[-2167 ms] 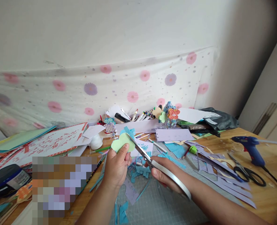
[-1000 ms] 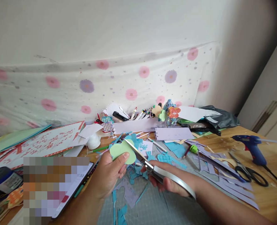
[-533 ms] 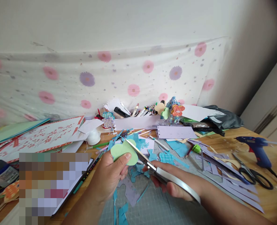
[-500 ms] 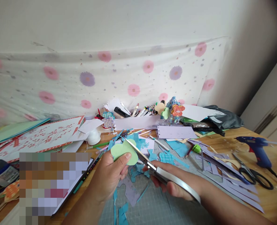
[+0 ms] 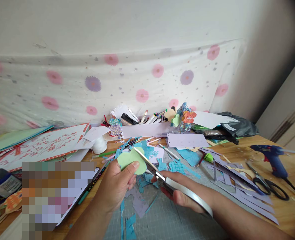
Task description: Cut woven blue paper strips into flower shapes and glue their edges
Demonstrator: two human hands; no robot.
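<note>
My left hand (image 5: 121, 180) pinches a light green paper shape with rounded lobes (image 5: 129, 159) between thumb and fingers, above the cutting mat. Silver scissors (image 5: 162, 178) are gripped in my right hand (image 5: 182, 191), its fingers wrapped round the handles. Their blades point up and left and lie nearly together along the right edge of the green paper. Below and behind both hands, blue paper scraps (image 5: 144, 181) and a purple paper scrap (image 5: 139, 201) lie on the grey cutting mat (image 5: 162, 223).
A blue glue gun (image 5: 273, 158) and black-handled scissors (image 5: 269, 185) lie at the right beside purple paper strips (image 5: 249, 200). Behind stand a pen box (image 5: 147, 130) and paper flowers (image 5: 189, 116). A white spool (image 5: 99, 145) and patterned sheets (image 5: 49, 143) are on the left.
Hands, green paper and scissors have barely moved. The whole view has shifted very slightly.
</note>
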